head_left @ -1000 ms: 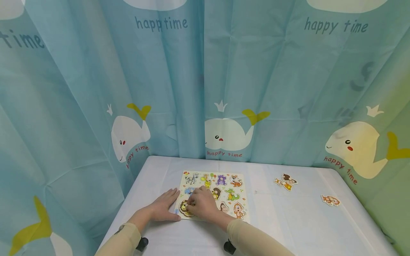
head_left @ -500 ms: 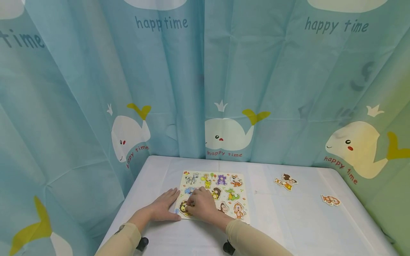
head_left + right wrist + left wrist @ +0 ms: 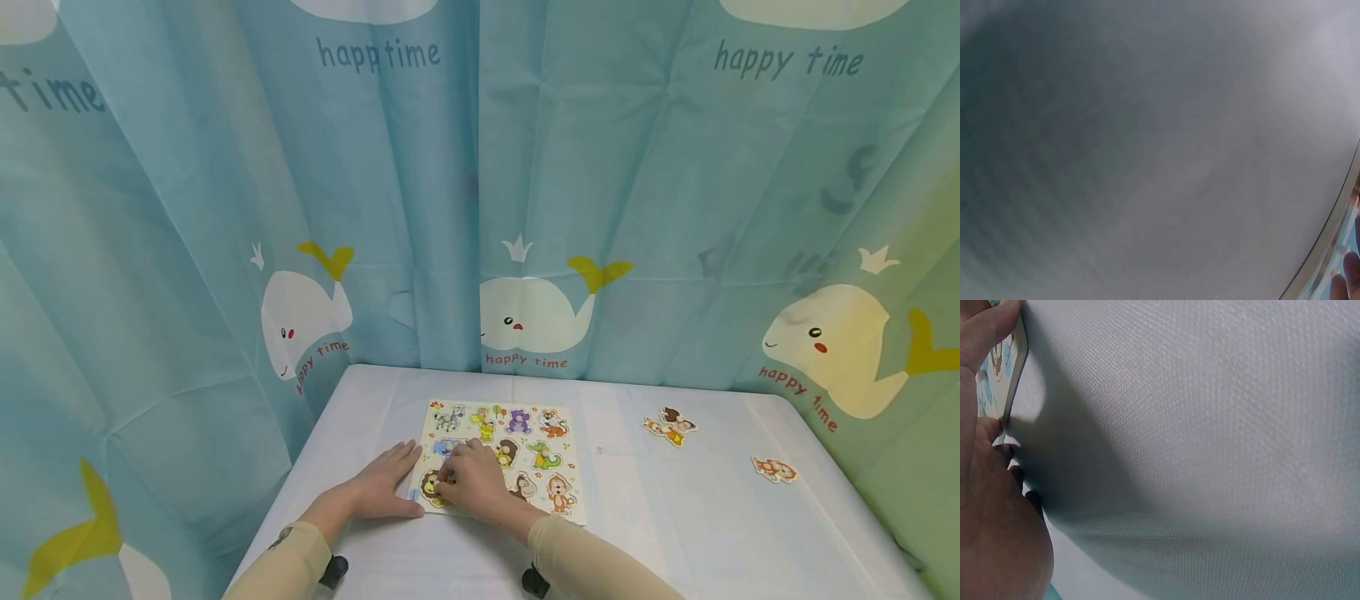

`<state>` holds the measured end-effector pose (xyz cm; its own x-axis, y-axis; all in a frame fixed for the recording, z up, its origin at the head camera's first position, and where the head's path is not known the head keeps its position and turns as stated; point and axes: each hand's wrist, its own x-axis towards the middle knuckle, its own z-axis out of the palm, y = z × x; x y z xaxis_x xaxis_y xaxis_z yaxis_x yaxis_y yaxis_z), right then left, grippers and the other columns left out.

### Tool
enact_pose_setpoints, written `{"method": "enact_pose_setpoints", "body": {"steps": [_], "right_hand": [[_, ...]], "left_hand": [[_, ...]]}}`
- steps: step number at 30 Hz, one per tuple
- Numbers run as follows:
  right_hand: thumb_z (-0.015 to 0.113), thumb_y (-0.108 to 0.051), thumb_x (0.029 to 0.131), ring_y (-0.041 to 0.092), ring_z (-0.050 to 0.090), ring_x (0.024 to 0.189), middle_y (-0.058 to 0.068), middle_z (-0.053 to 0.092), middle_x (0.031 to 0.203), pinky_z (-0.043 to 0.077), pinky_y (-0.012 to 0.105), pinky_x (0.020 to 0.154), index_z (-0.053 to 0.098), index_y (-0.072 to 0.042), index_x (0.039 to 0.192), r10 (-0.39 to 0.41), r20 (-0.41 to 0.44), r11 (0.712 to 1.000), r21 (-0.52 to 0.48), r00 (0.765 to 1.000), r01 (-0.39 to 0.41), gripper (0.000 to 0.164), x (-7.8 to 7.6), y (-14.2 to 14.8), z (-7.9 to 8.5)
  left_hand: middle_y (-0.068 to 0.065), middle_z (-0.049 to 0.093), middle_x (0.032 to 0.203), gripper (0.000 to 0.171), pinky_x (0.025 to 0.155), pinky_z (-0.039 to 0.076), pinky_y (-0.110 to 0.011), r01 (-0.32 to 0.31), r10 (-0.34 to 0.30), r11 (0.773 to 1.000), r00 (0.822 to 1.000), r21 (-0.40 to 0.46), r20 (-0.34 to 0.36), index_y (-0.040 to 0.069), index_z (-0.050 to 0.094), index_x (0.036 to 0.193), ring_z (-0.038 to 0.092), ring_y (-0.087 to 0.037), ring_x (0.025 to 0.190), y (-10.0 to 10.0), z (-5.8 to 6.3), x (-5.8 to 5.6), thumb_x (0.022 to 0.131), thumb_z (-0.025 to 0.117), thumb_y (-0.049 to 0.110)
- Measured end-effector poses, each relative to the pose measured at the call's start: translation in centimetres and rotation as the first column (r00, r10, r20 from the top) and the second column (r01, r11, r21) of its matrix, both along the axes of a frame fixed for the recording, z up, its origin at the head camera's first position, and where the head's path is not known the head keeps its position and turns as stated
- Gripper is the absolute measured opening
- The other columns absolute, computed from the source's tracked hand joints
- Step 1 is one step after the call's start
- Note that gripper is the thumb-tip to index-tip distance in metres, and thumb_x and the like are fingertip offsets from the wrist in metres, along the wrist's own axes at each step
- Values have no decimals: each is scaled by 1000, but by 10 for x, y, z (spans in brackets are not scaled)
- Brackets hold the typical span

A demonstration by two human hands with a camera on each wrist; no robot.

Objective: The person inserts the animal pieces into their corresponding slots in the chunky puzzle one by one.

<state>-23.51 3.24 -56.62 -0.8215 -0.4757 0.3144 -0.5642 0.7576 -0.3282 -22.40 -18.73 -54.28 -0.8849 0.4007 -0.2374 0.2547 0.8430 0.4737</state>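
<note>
A wooden animal puzzle board (image 3: pixel 576 450) lies on the white table, its recesses showing a zebra, crocodile and other animals. At its lower left corner my right hand (image 3: pixel 480 479) pinches the lion puzzle piece (image 3: pixel 432 492) with thumb and forefinger. The hand partly hides that piece and the pictures beside it. My left hand (image 3: pixel 381 485) rests on the table along the board's left edge, fingers extended. In the left wrist view, the left thumb (image 3: pixel 991 328) touches the board's rim. Only fingertips (image 3: pixel 1352 272) of the right hand and a strip of board appear in the right wrist view.
Two overlapping loose puzzle pieces (image 3: pixel 670 427), one brown-haired and one orange, lie on the table (image 3: pixel 675 517) to the right. Another orange piece (image 3: pixel 774 469) is farther right. A blue whale-print curtain (image 3: pixel 420 208) hangs behind the table.
My right wrist has shifted very slightly left, showing a bit more of the brown monkey beside it. The left hand and the loose pieces have stayed put.
</note>
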Motion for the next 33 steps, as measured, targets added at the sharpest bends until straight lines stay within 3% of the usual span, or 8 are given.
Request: {"method": "enact_pose_setpoints", "body": {"steps": [8, 18, 26, 33], "right_hand": [[85, -34, 83, 5, 40, 76, -20, 54, 77, 37, 23, 68, 77, -29, 75, 4, -20, 1000, -8, 1000, -4, 12, 1, 0, 0], [82, -34, 86, 4, 43, 79, -20, 60, 84, 41, 23, 73, 82, -29, 87, 38, 33, 999, 0, 999, -38, 5, 2, 5, 4], [79, -32, 88, 7, 47, 85, -17, 64, 90, 43, 27, 78, 83, -25, 98, -12, 87, 999, -42, 996, 16, 13, -1, 19, 10], [79, -30, 90, 9, 47, 86, -13, 65, 91, 44, 30, 76, 82, -23, 97, -47, 86, 994, -93, 995, 55, 11, -4, 36, 19]], "left_hand": [[-13, 24, 168, 107, 123, 23, -56, 5, -5, 1000, 1000, -6, 2, 6, 31, 161, 18, -35, 155, 0, 2, -1, 81, 80, 57], [-14, 24, 168, 106, 123, 23, -58, 6, -6, 1000, 1000, -5, 3, 5, 31, 160, 18, -37, 154, 0, 4, 1, 81, 80, 56], [-13, 26, 167, 106, 123, 24, -57, -11, 10, 1000, 1000, -14, -13, 6, 33, 160, 20, -35, 154, 1, 4, 2, 79, 80, 58], [-14, 26, 167, 107, 123, 24, -56, -3, 3, 1000, 1000, -13, -22, 6, 33, 160, 20, -36, 154, 1, 3, 2, 79, 80, 58]]}}
